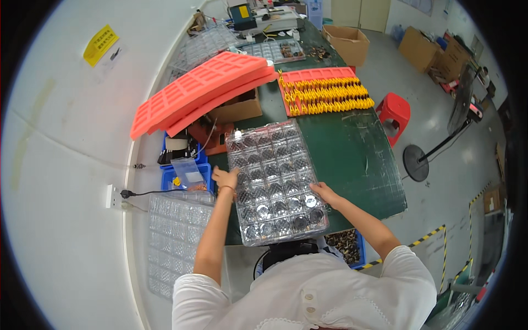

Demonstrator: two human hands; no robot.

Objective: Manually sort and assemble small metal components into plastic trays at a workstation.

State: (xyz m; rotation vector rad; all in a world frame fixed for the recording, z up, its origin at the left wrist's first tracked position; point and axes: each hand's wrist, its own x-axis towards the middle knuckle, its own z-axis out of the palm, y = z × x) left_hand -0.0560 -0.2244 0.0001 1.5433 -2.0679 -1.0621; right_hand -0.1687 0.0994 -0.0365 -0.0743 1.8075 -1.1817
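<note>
A stack of clear plastic blister trays [278, 184] lies in front of me, its near end by the table's front edge. Round dark parts show in its pockets, and several near ones shine silver. My right hand [325, 195] is closed on the tray's right edge, with some fingers hidden. Along the opposite edge is my left hand [226, 179], its fingers apart and touching or very close to the tray.
Coral foam trays [201, 91] lean over a cardboard box at left. Another coral tray holds rows of yellow-and-dark parts [327, 94]. Blue bins [208, 175] flank the table's left side. A red stool [394, 116] and a fan stand [416, 163] are at right.
</note>
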